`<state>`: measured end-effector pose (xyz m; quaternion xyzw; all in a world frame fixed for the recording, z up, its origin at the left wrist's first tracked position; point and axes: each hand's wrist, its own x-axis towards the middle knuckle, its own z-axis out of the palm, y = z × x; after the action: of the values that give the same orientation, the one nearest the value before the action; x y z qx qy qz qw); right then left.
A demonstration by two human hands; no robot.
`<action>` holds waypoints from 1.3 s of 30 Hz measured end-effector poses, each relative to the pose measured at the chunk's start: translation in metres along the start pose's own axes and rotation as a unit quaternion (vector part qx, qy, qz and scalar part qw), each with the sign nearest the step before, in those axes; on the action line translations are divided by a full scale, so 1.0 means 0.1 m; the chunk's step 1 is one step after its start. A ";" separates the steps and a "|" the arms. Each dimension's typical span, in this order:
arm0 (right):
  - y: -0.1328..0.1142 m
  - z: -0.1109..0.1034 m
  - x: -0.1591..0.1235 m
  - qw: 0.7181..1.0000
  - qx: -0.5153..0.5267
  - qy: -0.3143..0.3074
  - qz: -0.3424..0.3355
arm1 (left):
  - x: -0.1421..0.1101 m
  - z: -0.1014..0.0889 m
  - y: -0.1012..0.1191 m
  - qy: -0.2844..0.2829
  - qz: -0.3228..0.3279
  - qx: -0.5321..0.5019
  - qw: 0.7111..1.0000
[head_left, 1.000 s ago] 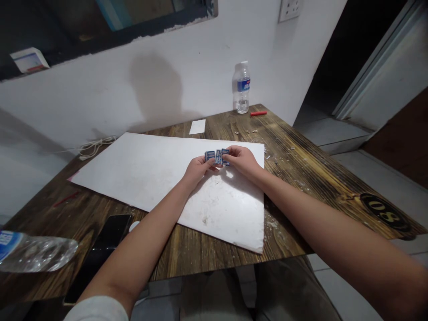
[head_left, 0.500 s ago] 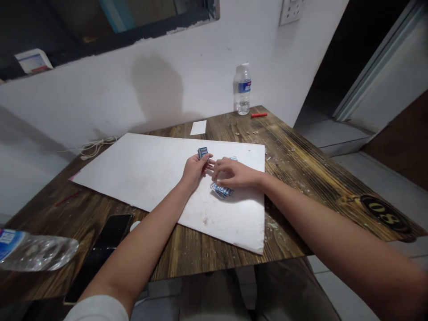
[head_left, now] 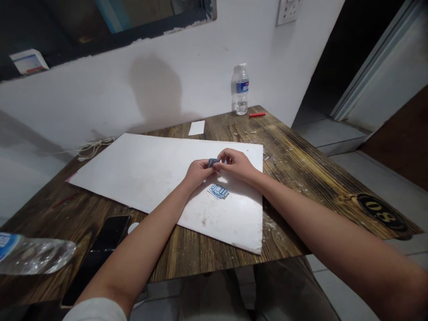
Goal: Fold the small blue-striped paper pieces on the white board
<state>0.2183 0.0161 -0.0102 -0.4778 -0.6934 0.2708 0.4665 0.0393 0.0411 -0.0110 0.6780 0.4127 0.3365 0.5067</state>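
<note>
Left hand point(head_left: 199, 174) and right hand point(head_left: 236, 164) are meeting over a white board point(head_left: 140, 174), fingertips pinching a small blue printed piece point(head_left: 213, 162), so the grip's closed on it from both sides (too tiny to tell exactly what it is, tbh). A loose row of blue printed pieces point(head_left: 218, 191) lies on the board just below the hands, and the board sits on a scuffed wooden table point(head_left: 207, 258) with a water bottle point(head_left: 241, 91) at the far end.

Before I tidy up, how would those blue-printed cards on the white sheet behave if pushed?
The blue-printed cards look thin, so probably light and flexible. Lying overlapped and flat on the white sheet, they would likely slide and fan apart, not roll.
</note>
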 end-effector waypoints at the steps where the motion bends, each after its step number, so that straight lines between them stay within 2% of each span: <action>1: 0.00 0.01 0.00 1.000 0.003 0.002 0.001 | 0.00 0.00 -0.01 -0.001 0.005 0.025 1.000; 4: 0.00 0.01 0.00 1.000 0.013 0.025 0.010 | 0.00 -0.01 0.00 -0.011 0.012 0.045 0.999; 8: 0.03 -0.01 0.02 0.997 0.044 0.052 0.032 | 0.00 0.00 0.04 -0.032 -0.002 -0.032 0.999; 20: 0.01 0.00 0.01 0.991 0.118 0.058 0.034 | 0.00 -0.02 0.05 0.006 -0.020 -0.024 0.999; 26: 0.01 -0.02 0.03 0.992 0.095 0.083 0.027 | 0.01 -0.01 0.05 0.003 -0.020 -0.069 0.997; 35: -0.01 0.00 0.03 0.994 0.090 0.047 0.038 | 0.02 -0.03 0.05 -0.007 -0.021 -0.045 0.999; 39: 0.02 0.00 0.03 0.993 0.090 0.062 0.045 | 0.01 -0.01 0.07 -0.006 -0.028 -0.058 0.998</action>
<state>0.2186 0.0199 -0.0101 -0.4801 -0.6140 0.3226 0.5371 0.0406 0.0417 -0.0036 0.6380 0.4081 0.3413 0.5567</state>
